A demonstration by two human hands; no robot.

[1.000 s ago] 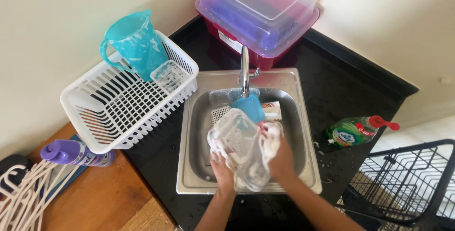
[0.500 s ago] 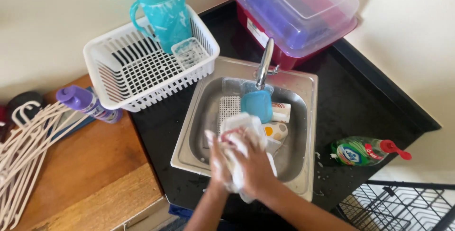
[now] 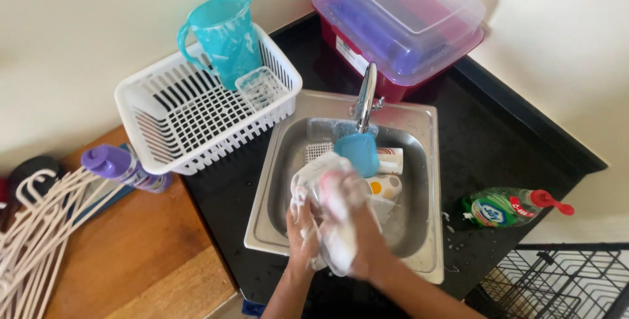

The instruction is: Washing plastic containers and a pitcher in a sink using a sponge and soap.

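While both hands work over the sink (image 3: 419, 253), a clear plastic container (image 3: 321, 188), white with suds, is held between them above the basin's front left part. The left hand (image 3: 301, 230) grips its lower left side, fingers curled shut around the edge. The right hand (image 3: 357, 221) is wrapped over the soapy front of the container, fingers bent and pressed against it; foam hides whether it also holds a sponge or cloth.

Just behind the container, in the basin, lie a blue cup (image 3: 358, 153), a white cup (image 3: 390, 160) on its side and a second white piece with an orange spot (image 3: 383, 187). The tap (image 3: 365, 96) stands over the blue cup.

To the left of the sink, on the black counter (image 3: 478, 142), sits a white dish rack (image 3: 170, 122) with a turquoise jug (image 3: 223, 37) and a small clear tub (image 3: 261, 88) in its far corner. Behind the tap is a stack of lidded storage boxes (image 3: 400, 21). A green bottle of dish soap (image 3: 508, 207) lies on its side to the right of the sink, near a black wire rack (image 3: 563, 280). On the wooden surface (image 3: 131, 260) to the left lie a purple bottle (image 3: 124, 168) and white hangers (image 3: 39, 227).
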